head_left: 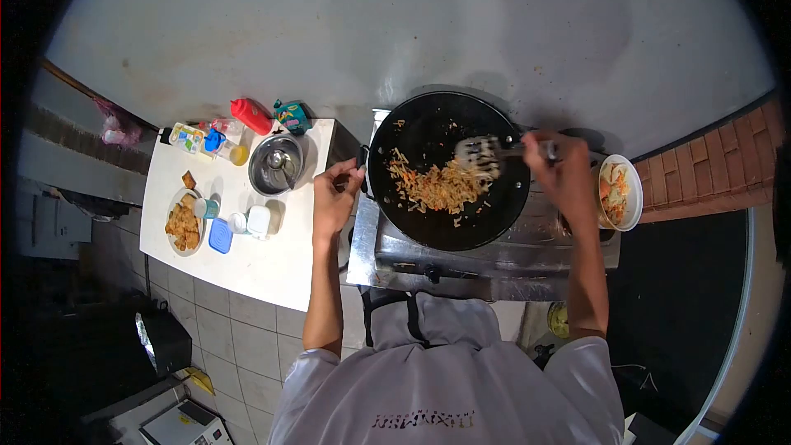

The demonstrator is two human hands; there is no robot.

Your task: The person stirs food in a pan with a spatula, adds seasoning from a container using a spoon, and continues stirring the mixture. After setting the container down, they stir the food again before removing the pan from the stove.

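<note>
A wide black wok [445, 235] sits on the steel stove [494, 268], with shredded, orange-flecked food [437, 185] spread over its middle and left. At the wok's left side handle [364, 171], my left hand [336, 194] has its fingers closed on the loop. My right hand [560, 169] is wrapped round the handle of a slotted spatula [479, 156]. The spatula's blade is inside the wok at the right edge of the food, slightly blurred.
To the right stands a white tub [633, 198] with shredded vegetables. On the white table [280, 272] at left are a steel bowl [276, 165], a plate of fried pieces [183, 227], a red squeeze bottle [251, 115], several small containers and a blue lid [220, 236]. A wall runs behind.
</note>
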